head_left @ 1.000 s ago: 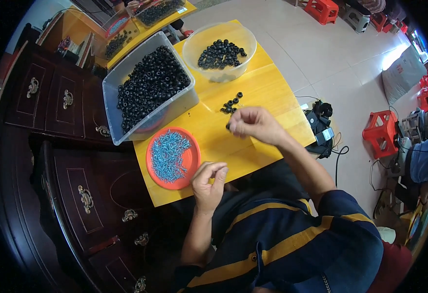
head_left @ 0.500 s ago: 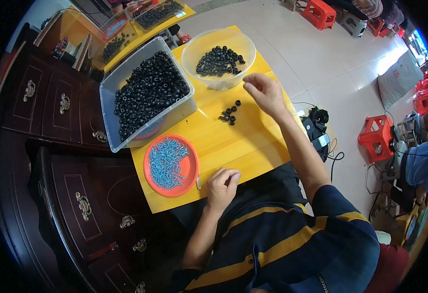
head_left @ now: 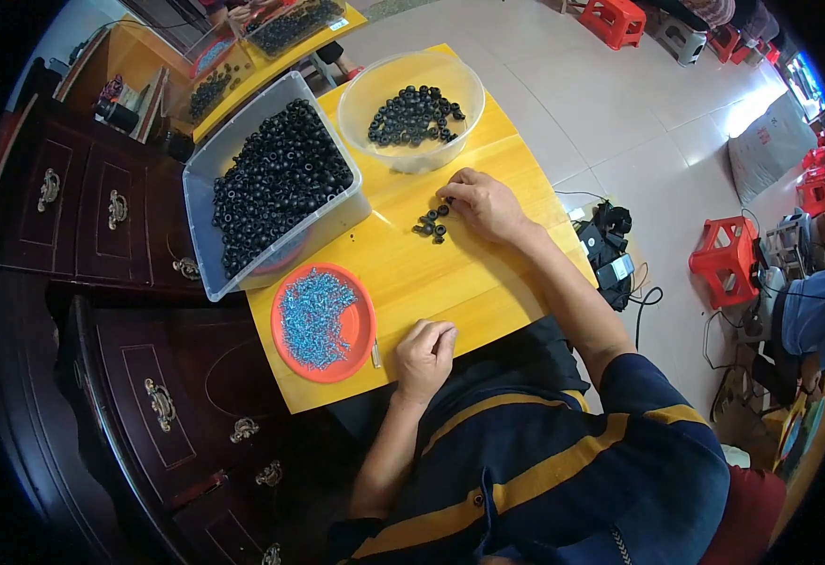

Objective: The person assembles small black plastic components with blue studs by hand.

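My right hand (head_left: 489, 207) is over the yellow table, its thumb and fingers pinched at a small black ring-shaped part beside a small group of loose black ring-shaped parts (head_left: 428, 226). Closer to me, my left hand (head_left: 424, 360) is curled up at the table's near edge; whatever its fingers hold, if anything, is hidden. To its left lies a round orange plate (head_left: 369, 325) with many tiny blue-silver pieces (head_left: 313, 315) that look like screws. Beyond my right hand stands a clear round bowl (head_left: 472, 118) partly filled with black parts (head_left: 414, 118).
A large clear bin (head_left: 360, 198) heaped with black parts stands on the table's (head_left: 403, 273) left side. Dark wooden drawers (head_left: 153, 386) flank the table on the left. A black bag with cables (head_left: 605, 250) and a red stool (head_left: 725, 259) are on the floor to the right.
My right hand has come down and left from beside the bowl to the loose black parts, its fingers now at one of them. My left hand stays nearly still.
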`<control>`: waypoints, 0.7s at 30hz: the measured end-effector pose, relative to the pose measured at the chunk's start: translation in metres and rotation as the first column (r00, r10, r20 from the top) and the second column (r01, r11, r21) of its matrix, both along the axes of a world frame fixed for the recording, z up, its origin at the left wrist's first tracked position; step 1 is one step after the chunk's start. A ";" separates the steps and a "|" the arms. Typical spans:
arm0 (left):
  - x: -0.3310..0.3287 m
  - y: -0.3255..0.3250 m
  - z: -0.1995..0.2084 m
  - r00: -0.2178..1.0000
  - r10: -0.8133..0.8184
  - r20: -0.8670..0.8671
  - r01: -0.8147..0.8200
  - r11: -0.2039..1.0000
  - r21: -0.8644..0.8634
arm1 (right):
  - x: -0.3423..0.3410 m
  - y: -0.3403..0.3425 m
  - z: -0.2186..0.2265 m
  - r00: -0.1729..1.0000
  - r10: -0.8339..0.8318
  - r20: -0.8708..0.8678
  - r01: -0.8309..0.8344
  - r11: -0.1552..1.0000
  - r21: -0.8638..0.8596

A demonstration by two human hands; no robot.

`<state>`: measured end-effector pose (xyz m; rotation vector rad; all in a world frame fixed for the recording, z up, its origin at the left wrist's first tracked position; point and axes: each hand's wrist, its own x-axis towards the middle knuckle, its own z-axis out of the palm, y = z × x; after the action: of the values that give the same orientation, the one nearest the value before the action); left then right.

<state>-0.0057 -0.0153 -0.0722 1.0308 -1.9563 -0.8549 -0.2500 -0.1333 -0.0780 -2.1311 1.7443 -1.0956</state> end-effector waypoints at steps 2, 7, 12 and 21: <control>0.000 0.000 0.000 1.000 0.004 0.004 -0.004 1.000 0.000 | 0.001 0.002 0.004 0.999 0.040 -0.023 -0.039 0.997 0.066; -0.002 0.002 0.004 0.999 0.012 0.048 -0.015 0.998 0.060 | -0.002 0.015 -0.001 0.995 -0.097 -0.029 0.098 0.994 0.047; -0.004 0.001 0.009 0.997 0.008 0.078 -0.014 0.997 0.076 | -0.006 0.047 0.003 0.989 -0.138 0.046 0.140 0.990 -0.024; -0.040 -0.051 0.029 0.986 -0.004 0.169 -0.005 0.999 0.052 | 0.010 0.096 0.001 0.762 -0.136 0.633 0.033 0.984 0.172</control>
<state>-0.0460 -0.0659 -0.0428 1.1677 -2.0840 -0.8461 -0.2398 -0.0377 -0.0771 -1.3425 1.5191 -1.4423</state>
